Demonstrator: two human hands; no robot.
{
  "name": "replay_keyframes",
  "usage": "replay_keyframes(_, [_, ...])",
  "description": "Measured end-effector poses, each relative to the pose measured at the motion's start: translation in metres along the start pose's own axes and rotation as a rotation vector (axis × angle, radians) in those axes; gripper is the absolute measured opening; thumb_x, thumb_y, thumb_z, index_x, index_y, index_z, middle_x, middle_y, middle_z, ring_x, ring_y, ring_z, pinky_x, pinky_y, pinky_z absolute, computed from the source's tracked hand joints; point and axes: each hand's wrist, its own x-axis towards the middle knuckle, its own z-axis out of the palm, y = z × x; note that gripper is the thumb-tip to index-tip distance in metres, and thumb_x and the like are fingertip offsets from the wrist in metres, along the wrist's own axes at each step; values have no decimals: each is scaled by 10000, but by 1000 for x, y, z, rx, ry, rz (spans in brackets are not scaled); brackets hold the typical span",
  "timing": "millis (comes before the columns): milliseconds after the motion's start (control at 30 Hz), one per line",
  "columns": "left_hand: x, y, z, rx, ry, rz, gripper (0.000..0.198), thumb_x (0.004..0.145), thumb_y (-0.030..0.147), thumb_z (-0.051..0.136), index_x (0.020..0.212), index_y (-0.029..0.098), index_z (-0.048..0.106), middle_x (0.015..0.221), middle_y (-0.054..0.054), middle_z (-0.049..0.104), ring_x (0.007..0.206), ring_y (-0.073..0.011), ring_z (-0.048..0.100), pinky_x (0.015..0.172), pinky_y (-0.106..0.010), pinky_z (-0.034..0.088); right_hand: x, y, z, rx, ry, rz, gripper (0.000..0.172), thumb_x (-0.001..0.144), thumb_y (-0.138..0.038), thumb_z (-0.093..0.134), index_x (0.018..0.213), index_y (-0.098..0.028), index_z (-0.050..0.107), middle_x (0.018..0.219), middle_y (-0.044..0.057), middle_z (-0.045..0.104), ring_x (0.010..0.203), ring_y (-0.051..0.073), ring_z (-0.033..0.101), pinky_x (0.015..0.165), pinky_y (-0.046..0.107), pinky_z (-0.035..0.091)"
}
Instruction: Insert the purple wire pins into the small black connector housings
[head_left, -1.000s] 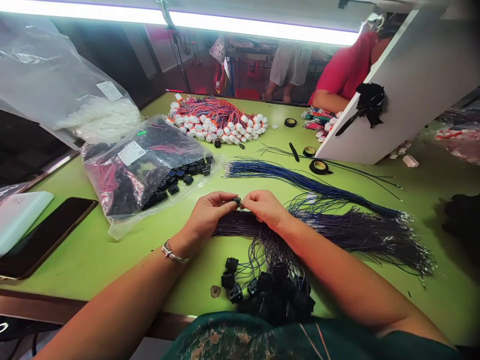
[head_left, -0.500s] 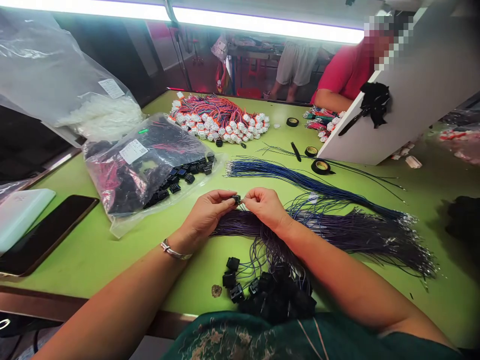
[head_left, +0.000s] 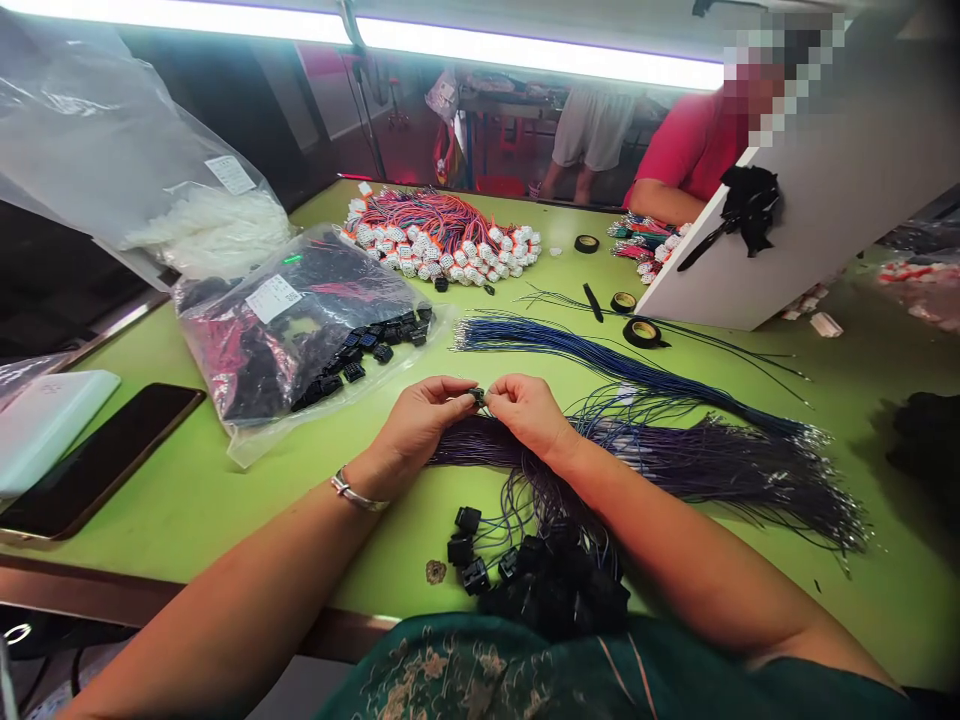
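Note:
My left hand (head_left: 421, 422) and my right hand (head_left: 527, 412) meet above the green table (head_left: 187, 490), fingertips pinched together on a small black connector (head_left: 475, 396). My right hand's fingers also press a thin wire end at it. Just beyond and under my hands lies a bundle of purple wires (head_left: 697, 462). A bundle of blue wires (head_left: 600, 358) lies farther back. A heap of black connectors with wires attached (head_left: 540, 580) sits near the table's front edge, close to my body.
A clear bag of black connectors (head_left: 300, 330) lies at the left, a bag of white parts (head_left: 202, 225) behind it. A phone (head_left: 97, 465) and white box (head_left: 45, 420) lie far left. Red-wired white connectors (head_left: 442, 240), tape rolls (head_left: 641, 332), a white board (head_left: 810, 200) and a person in red (head_left: 690, 150) are at the back.
My hands stay pinched on the connector with only slight finger movement. The view has shifted a little.

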Motion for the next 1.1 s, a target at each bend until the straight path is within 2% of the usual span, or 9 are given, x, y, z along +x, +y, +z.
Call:
replay_keyframes(267, [4,-1,-4,-97,-20,-21,297,556,162,854,820,128,722,787,-44,737,747,-130,679,854,-287,510,1,-2,-1,194,-14,106,168,616,-318,612,622,-171,529,475,-86,372,433,52,281,443,221,229])
replay_keyframes(467, [4,-2,-5,-78,-30,-18,289,568,153,851,823,127,717,804,-49,741,762,-130,682,847,-274,508,0,-2,-2,182,3,119,161,613,-313,608,617,-170,534,472,-84,366,440,52,283,441,219,232])
replay_keyframes(667, [5,-3,-6,-79,-32,-16,271,583,169,843,824,134,724,808,-48,741,779,-142,685,874,-307,508,3,1,-3,153,30,79,152,600,-309,591,627,-164,553,514,-61,443,462,59,326,444,216,250])
replay_keyframes(833, [4,-7,-4,13,-35,38,281,578,194,843,828,143,728,803,-56,746,727,-150,677,772,-290,519,3,0,-2,179,-47,144,177,602,-335,595,599,-175,520,449,-90,342,415,48,266,415,218,204])
replay_keyframes(933, [3,-8,-3,55,-32,61,276,591,202,837,838,142,730,809,-59,747,724,-143,671,746,-268,512,3,-1,-1,188,-51,133,173,605,-328,593,608,-171,521,470,-88,362,406,41,272,406,214,195])
replay_keyframes(1100, [2,-4,0,-5,-15,37,287,562,187,852,816,138,727,774,-42,738,716,-129,667,777,-261,508,1,-2,-2,228,-75,156,178,606,-329,613,642,-174,533,468,-88,390,385,44,292,375,206,198])
